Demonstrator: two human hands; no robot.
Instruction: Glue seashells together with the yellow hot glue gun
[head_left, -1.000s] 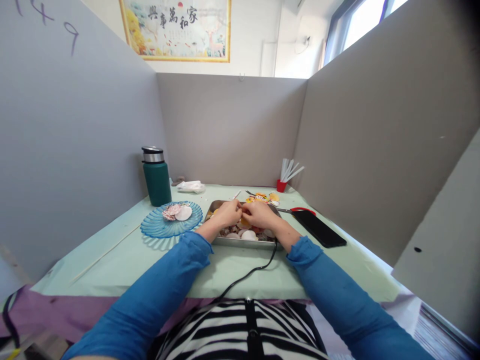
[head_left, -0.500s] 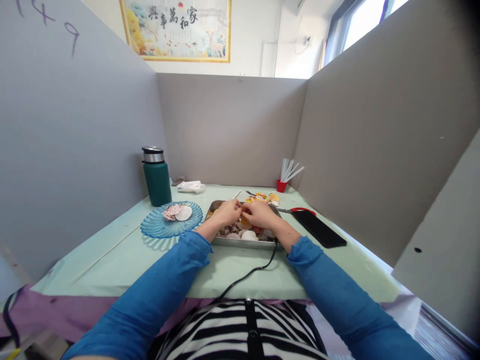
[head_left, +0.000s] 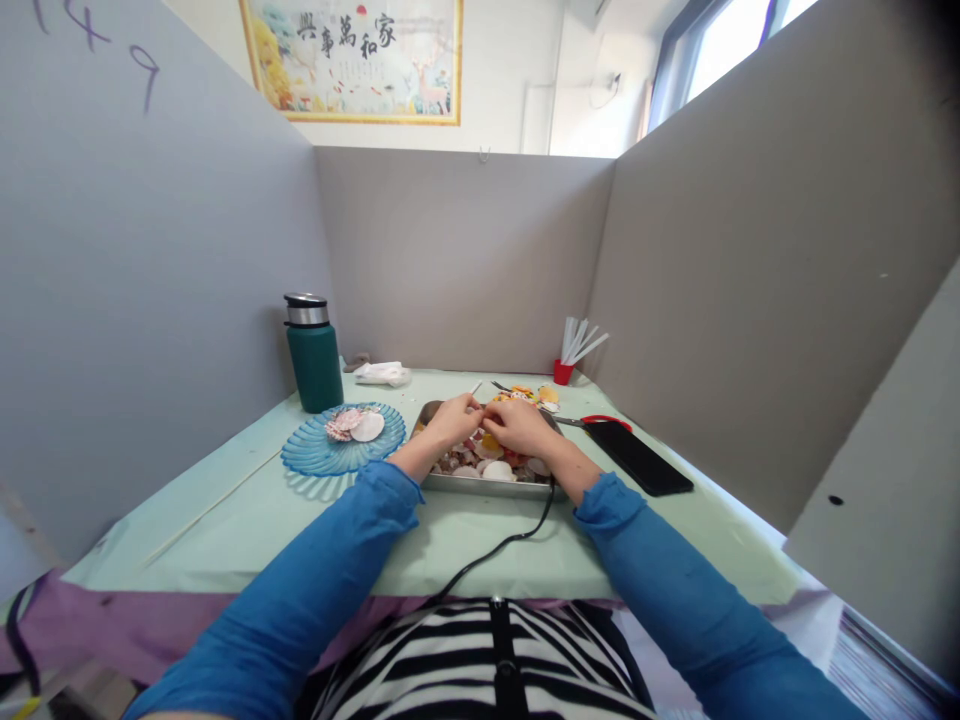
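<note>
**Over the metal tray, our two hands meet fingertip to fingertip**

Above the far half of the tray [head_left: 480, 486], our left hand [head_left: 452, 420] and right hand [head_left: 523, 426] come together. Both are curled narrow, with the fingers bunched where they touch. Something small may sit between the fingertips, but we cannot tell what it is, nor whether either hand truly grips it. Under our hands the tray is filled with shells [head_left: 491, 467], white, pink and orange, and our wrists hang over its near part. A black cable [head_left: 495, 545] runs from the tray's near right corner toward our striped shirt.

Just left of the tray stands a blue glass plate [head_left: 315, 462] with a few shells on it [head_left: 357, 425]. Behind the plate is a green flask [head_left: 313, 358] with a steel cap, upright, and near it lies a white cloth [head_left: 382, 373]. Beyond the tray lie some more coloured pieces [head_left: 525, 393]. To the right of the tray we see a black phone [head_left: 637, 457] lying flat, with red-handled scissors [head_left: 606, 419] just behind it. In the far right corner a red cup [head_left: 562, 373] holds white sticks [head_left: 580, 342]. All of this rests on a pale green table cover [head_left: 225, 515], and grey partition walls [head_left: 465, 260] close in three sides.
</note>
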